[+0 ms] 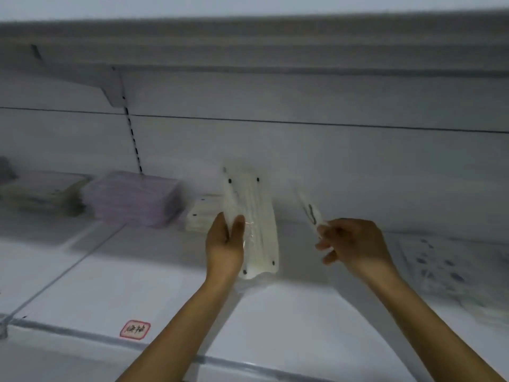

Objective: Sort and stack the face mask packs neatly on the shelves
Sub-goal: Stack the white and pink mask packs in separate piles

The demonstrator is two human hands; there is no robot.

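Two packs held upright: left hand (224, 244) grips cream pack (254, 224), nearer cream stack (203, 216); right hand (352, 244) pinches thin pack (309, 212).

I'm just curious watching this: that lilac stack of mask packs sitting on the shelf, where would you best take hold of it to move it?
Probably by its two short ends, one hand each side, coming from the front. The lilac stack is a loose pile of flat packs lying level on the shelf, so squeezing from both ends should keep it together. The cream stack sits close on its right, leaving little finger room there.
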